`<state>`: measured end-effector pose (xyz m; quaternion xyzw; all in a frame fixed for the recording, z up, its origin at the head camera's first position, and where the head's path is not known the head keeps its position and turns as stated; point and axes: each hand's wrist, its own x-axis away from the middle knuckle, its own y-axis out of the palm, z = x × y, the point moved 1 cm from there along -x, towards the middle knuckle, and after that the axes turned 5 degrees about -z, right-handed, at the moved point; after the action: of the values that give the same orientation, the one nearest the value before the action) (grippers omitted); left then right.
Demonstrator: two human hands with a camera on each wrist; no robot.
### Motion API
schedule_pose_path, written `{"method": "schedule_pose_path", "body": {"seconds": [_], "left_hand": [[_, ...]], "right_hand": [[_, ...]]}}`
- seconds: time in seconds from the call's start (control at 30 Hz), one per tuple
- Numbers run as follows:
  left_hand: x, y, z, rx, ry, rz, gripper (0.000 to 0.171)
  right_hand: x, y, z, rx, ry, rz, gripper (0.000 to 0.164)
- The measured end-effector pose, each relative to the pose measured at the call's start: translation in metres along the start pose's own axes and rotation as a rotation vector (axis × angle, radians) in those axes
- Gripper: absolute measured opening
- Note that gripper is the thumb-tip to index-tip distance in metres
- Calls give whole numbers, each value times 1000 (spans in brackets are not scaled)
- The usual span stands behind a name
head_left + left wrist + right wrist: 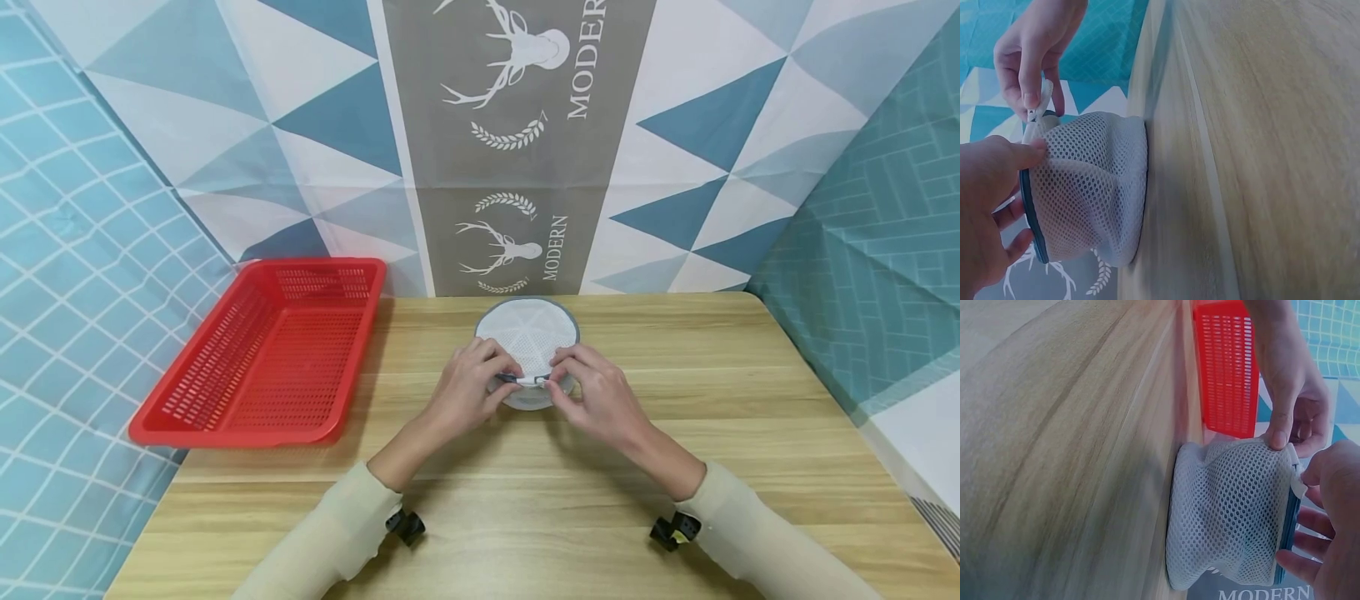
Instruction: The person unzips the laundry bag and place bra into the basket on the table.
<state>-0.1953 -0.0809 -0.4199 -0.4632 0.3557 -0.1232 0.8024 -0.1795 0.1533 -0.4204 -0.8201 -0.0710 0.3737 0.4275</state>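
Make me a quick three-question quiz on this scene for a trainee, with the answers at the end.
1. Multiple choice: what colour is the basket?
a) white
b) red
c) blue

2. True or false: the bag lies inside the basket.

3. Short answer: which of the two hands pinches the white tab on the bag?

Key:
1. b) red.
2. False: the bag rests on the table, to the right of the basket in the head view.
3. The right hand; the left hand holds the bag's edge.
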Motion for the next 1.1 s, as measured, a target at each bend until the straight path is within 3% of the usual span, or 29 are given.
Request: {"method": "schedule_pose_path", "body": {"seconds": [0.33,0.87,1.1], "left_hand": [[0,-4,-2,-13,13,-11,13],[1,-5,-2,7,-9,-4,17],[-2,-4,1,-16,19,0,15]], "right_hand": [[-2,1,1,2,-41,9,10],[-3,2,-5,6,-17,6,10],[-3,1,-5,-2,-25,8,10]]}}
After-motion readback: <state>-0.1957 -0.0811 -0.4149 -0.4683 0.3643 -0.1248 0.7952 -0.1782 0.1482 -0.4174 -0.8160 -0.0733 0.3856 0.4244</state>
